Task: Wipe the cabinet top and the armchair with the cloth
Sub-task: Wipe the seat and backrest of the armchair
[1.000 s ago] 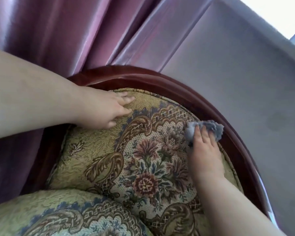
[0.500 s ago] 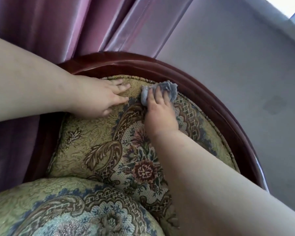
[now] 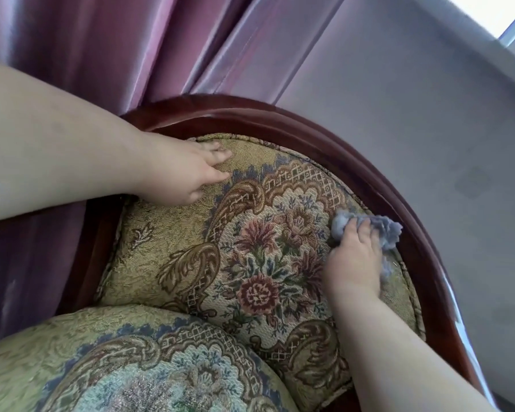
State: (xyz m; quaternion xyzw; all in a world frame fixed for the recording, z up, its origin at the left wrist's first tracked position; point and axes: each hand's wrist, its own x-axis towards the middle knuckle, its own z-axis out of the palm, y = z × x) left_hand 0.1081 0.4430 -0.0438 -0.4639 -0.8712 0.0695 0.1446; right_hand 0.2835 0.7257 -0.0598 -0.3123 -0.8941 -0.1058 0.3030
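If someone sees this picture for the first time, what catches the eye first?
The floral tapestry backrest fills the centre, framed by a dark red wooden rim. The right hand presses a grey-blue cloth at its right edge; the left hand lies flat near the top.

cloth (image 3: 381,230) mostly hidden under right hand (image 3: 354,263), seat cushion (image 3: 107,370) cut off at bottom edge, both forearms cropped, armchair (image 3: 280,120) legs out of view

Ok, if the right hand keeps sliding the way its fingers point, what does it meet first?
Probably the wooden frame. The right hand presses the cloth on the backrest edge, fingers aimed up at the rim just beyond; the cloth would reach it first.
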